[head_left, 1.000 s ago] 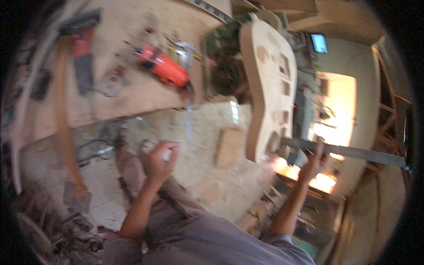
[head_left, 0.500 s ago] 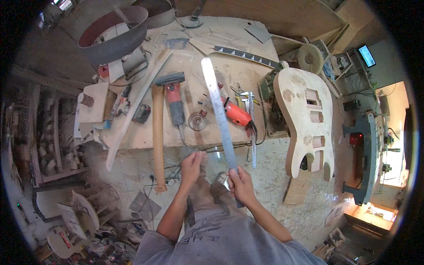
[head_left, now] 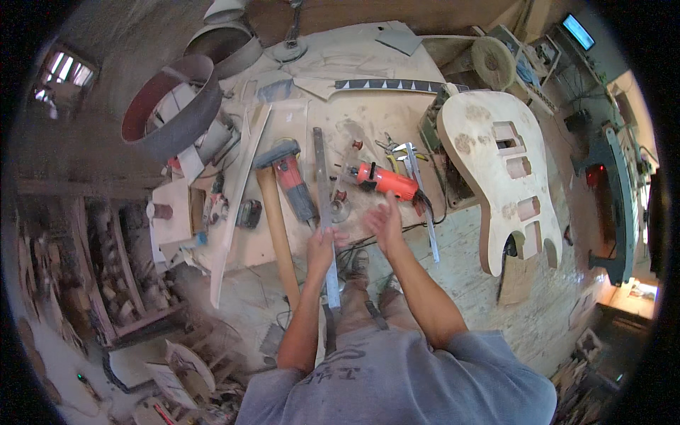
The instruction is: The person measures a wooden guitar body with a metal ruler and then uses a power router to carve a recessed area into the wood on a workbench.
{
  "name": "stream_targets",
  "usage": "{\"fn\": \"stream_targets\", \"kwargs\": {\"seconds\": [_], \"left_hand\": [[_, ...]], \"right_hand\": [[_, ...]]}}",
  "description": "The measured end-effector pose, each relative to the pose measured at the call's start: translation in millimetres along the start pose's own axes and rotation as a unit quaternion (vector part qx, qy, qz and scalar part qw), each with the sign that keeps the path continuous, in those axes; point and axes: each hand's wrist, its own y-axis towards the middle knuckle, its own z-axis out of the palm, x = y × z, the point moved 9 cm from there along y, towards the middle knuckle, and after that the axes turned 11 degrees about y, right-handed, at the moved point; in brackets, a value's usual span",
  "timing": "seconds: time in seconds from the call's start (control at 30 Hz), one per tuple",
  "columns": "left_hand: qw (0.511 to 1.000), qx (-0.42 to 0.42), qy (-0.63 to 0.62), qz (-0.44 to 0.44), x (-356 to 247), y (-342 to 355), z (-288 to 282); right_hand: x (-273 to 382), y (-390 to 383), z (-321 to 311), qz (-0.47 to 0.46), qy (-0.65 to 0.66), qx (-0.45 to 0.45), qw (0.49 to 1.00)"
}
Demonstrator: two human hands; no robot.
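My left hand is closed round a long steel ruler, which points away from me over the workbench and has its near end past the bench's edge. My right hand is empty, its fingers spread, just below an orange handheld power tool with a black cord. A red-and-grey power tool lies left of the ruler, beside a long wooden piece overhanging the edge. Right of the orange tool are a caliper and yellow-handled pliers.
A pale wooden guitar body with cut-out cavities stands at the right. Across the dusty workbench lies a guitar neck. Large abrasive rings sit at the back left. A black battery pack and a long pale strip lie on the left.
The ruler has passed from my right hand to my left and moved left. My right hand has opened and reached forward toward the orange tool. The view has shifted.
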Motion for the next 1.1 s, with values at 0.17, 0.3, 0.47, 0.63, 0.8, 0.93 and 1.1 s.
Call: {"fn": "stream_targets", "kwargs": {"seconds": [0.17,0.3,0.47,0.63,0.8,0.93,1.1], "left_hand": [[0.998,0.01,0.055,-0.018,22.0,8.0,-8.8],[0.996,0.007,0.048,-0.082,45.7,12.9,-11.6],[0.986,-0.046,0.155,0.037,47.8,21.2,-20.5],[0.96,-0.089,0.237,0.122,46.0,26.0,-26.0],[0.918,-0.13,0.342,0.156,38.9,23.7,-23.4],[0.862,-0.154,0.455,0.159,11.6,3.2,-13.5],[0.889,-0.189,0.374,0.183,-14.4,-36.9,-2.5]], "right_hand": [[19.5,64.0,28.7,-0.092,0.168,-0.036,0.981],[29.5,70.0,62.4,-0.213,0.228,0.01,0.95],[30.5,12.4,39.0,-0.151,0.261,-0.058,0.952],[21.2,-32.8,-19.8,-0.125,0.311,0.004,0.942],[20.0,-135.7,-101.1,-0.102,0.288,-0.014,0.952],[18.7,-179.1,-188.3,-0.126,0.317,-0.011,0.94],[68.5,-230.0,-284.5,-0.202,0.409,-0.023,0.89]]}}
